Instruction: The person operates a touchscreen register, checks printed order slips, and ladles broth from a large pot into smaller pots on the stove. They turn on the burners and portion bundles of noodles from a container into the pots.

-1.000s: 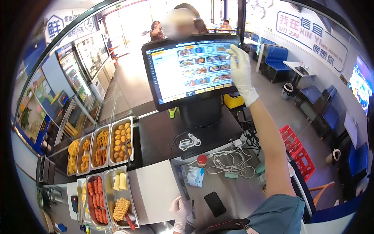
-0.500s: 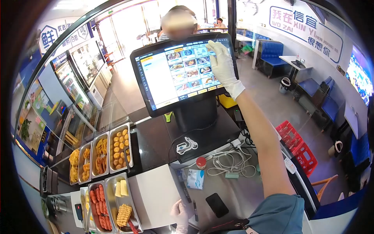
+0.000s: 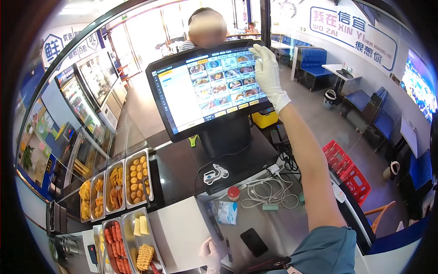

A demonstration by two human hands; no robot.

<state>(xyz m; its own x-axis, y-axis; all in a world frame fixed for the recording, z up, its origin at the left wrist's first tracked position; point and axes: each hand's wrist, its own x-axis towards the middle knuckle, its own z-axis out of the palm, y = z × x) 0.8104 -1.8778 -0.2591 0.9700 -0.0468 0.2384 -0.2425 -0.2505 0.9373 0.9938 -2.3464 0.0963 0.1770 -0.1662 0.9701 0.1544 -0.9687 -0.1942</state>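
My right hand [image 3: 269, 75], in a white glove, is raised at the top right corner of a touchscreen till [image 3: 178, 102]. Its fingers are extended and hold nothing; whether a fingertip touches the glass I cannot tell. Rows of food pictures fill the right part of the screen. Low in the view, my gloved left hand [image 3: 210, 255] is by the right edge of a white board [image 3: 175, 235]. Its fingers are curled in, with nothing visible in them. A pen [image 3: 228, 249] and a black phone [image 3: 253, 242] lie to its right.
Metal trays hold eggs [image 3: 137, 178], red sausages [image 3: 116, 246] and skewered food [image 3: 145, 257] at the left. Beyond the till stands a person [image 3: 187, 44]. White cables [image 3: 269, 194], a tissue pack [image 3: 227, 213] and a red-lidded jar [image 3: 233, 193] lie on the counter. Red crates [image 3: 346, 173] stand at the right.
My right hand has shifted slightly right, from over the screen's upper right icons to its corner. My left hand stays by the board. The view has shifted a little.
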